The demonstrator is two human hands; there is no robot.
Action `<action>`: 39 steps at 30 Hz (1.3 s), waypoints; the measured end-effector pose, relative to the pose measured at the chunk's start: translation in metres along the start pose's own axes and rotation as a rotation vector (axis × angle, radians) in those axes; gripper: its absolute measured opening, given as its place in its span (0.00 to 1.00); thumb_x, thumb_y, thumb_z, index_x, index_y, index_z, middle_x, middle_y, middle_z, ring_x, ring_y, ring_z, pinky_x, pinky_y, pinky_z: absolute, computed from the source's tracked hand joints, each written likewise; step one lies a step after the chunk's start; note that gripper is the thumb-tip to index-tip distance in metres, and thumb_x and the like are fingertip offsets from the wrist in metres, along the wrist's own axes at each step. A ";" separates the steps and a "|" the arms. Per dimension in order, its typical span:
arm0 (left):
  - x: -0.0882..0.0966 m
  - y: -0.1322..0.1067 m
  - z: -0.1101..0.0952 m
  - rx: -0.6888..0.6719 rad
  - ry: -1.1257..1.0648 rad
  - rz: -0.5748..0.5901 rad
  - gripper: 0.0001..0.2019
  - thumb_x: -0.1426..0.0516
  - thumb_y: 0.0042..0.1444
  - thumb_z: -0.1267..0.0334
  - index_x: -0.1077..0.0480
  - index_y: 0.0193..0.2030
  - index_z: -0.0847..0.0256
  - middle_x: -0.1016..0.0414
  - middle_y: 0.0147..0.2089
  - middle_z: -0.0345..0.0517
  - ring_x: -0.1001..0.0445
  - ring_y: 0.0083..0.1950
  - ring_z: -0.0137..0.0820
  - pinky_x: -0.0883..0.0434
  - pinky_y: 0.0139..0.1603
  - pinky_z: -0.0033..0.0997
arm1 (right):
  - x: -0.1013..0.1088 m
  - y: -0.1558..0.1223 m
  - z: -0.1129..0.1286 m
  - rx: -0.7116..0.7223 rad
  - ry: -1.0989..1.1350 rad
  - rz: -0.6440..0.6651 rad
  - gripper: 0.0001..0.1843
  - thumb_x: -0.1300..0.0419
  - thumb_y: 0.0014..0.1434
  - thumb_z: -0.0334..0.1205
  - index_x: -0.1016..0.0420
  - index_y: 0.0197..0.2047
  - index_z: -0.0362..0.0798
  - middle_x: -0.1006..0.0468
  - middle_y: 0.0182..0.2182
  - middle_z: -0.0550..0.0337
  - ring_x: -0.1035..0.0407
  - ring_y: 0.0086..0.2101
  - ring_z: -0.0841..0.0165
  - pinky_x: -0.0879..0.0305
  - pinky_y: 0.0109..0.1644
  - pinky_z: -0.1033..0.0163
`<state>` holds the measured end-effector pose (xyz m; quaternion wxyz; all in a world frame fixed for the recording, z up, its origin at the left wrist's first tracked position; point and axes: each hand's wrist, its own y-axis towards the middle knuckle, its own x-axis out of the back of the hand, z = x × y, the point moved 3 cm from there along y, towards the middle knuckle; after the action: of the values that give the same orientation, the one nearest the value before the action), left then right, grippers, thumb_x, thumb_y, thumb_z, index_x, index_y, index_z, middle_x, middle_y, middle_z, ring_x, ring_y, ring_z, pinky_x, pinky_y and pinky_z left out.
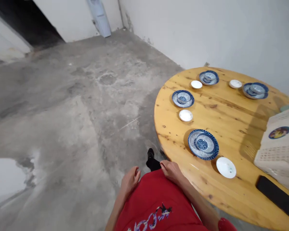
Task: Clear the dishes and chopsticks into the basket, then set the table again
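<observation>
My left hand [131, 179] hangs beside the red shirt [156, 199], with its fingers loosely curled and nothing seen in them. Close to the table's near left edge, my right hand [172, 170] rests at the front of the shirt, its fingers also curled and no object visible in it. The nearest dish to it is a blue-patterned plate [197, 154] bearing a clear glass bowl [205, 143]. Beside that plate lies a small white dish [225, 167]. Neither hand touches the dishes.
On the round wooden table [221, 118] are more blue-patterned plates [174, 99] with glass bowls, and small white dishes [186, 115]. A white plastic basket [279, 150] and a long black case [278, 195] sit at the right. A water dispenser [102, 22] stands by the far wall.
</observation>
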<state>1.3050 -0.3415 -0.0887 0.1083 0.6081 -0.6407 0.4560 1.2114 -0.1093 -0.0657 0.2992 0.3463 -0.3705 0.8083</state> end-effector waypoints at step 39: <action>0.331 0.523 0.013 -0.322 0.109 0.045 0.21 0.51 0.53 0.44 0.30 0.40 0.57 0.18 0.40 0.52 0.19 0.42 0.43 0.25 0.42 0.38 | 0.190 0.431 0.112 -0.286 0.114 -0.326 0.15 0.53 0.70 0.42 0.26 0.46 0.49 0.18 0.42 0.55 0.24 0.39 0.65 0.42 0.39 0.64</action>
<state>0.7729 -0.6570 -0.1033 0.2288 0.5429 -0.7121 0.3818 0.8191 -0.3920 -0.0316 0.4925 0.3093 -0.4028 0.7068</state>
